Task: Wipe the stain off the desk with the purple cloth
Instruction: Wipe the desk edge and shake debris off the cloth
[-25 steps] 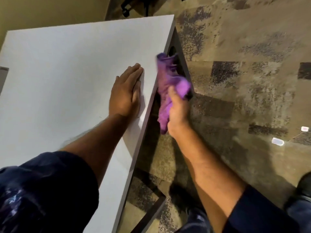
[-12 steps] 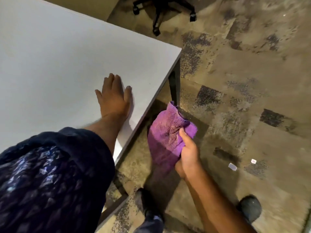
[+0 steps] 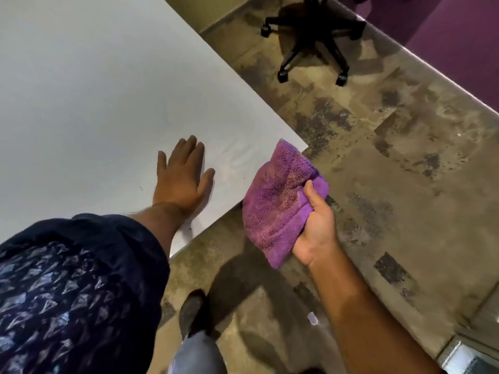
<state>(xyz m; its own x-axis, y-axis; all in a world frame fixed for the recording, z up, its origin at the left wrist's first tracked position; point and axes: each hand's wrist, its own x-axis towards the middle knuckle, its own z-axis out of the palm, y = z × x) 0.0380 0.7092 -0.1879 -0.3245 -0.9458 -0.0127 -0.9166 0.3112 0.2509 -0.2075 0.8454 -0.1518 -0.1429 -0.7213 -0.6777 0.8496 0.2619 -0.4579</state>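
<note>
Purple cloth [image 3: 278, 201] off desk [image 3: 108, 90] corner, R hand [image 3: 316, 228]

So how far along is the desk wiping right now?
Done: the right hand has the purple cloth bunched in its grip, and the left hand lies flat on the desk. In hand: the cloth hangs off the desk's corner, not touching it. Left: wiping the faint smears and small dark specks beside the left hand.

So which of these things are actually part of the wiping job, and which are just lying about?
Part of the job:
purple cloth, held in the right hand
white desk, left hand flat on it

Just lying about:
office chair base
small white scrap on the floor
</note>
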